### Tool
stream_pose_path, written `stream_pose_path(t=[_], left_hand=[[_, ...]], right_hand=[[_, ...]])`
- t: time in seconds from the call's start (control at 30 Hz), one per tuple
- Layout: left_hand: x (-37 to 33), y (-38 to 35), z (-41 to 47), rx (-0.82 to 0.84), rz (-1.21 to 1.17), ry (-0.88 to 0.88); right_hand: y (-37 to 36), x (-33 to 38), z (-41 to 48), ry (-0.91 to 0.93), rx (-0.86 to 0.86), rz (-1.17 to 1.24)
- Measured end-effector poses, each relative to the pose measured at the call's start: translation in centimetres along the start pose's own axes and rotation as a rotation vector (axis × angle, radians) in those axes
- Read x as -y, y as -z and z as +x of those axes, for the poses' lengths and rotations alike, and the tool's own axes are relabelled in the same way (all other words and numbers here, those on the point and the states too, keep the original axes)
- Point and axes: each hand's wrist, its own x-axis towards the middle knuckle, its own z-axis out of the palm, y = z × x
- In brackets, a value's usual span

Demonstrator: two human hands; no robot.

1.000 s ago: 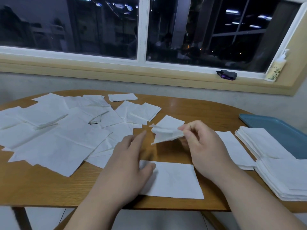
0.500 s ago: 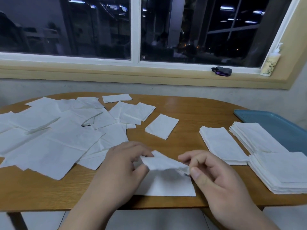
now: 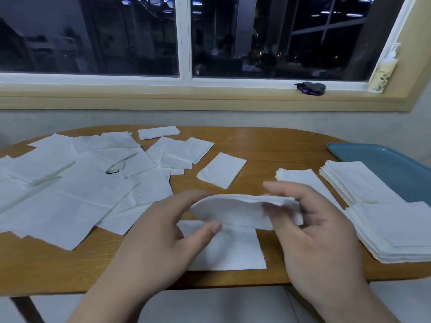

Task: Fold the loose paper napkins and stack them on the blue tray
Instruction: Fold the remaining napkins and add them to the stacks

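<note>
Both hands hold one white paper napkin (image 3: 240, 209) in the air above the table's front edge. My left hand (image 3: 161, 238) pinches its left end between thumb and fingers, and my right hand (image 3: 314, 238) pinches its right end. Below it a flat folded napkin (image 3: 233, 250) lies on the table. Several loose unfolded napkins (image 3: 77, 185) cover the left half of the table. The blue tray (image 3: 373, 159) is at the far right, with stacks of folded napkins (image 3: 396, 229) lying partly over it.
The wooden table (image 3: 268, 145) has a rounded edge. One folded napkin (image 3: 221, 170) lies alone at the centre, and a small folded stack (image 3: 300, 180) sits beside the right hand. On the window sill are a pump bottle (image 3: 382, 73) and a dark object (image 3: 311, 88).
A second ago only my right hand held the napkin, higher over the table. It came down toward me, my left hand took its other end, and it is now stretched out between both hands.
</note>
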Motion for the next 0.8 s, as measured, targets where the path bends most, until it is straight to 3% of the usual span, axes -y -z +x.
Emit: stream_pose_path(t=[0.1,0.27,0.4,0.63,0.8], left_hand=[[-0.2,-0.1,0.0,-0.087,-0.123,0.083],[-0.5,-0.2,0.2,-0.113,-0.363,0.151],[-0.6,0.0,0.2,-0.099,-0.441,0.199],[0.4,0.8,0.0,0.009,-0.388,0.246],[0.7,1.1,-0.2,0.136,-0.368,0.174]], right_hand=[[0.2,0.1,0.3,-0.117,-0.005,0.188],[0.0,0.1,0.2,-0.247,0.143,0.355],[-0.5,-0.5,0.2,-0.308,0.186,0.316],[-1.1,-1.8,0.1,-0.226,0.28,0.128],[-0.9,-2.1,-0.1,-0.249,0.269,0.119]])
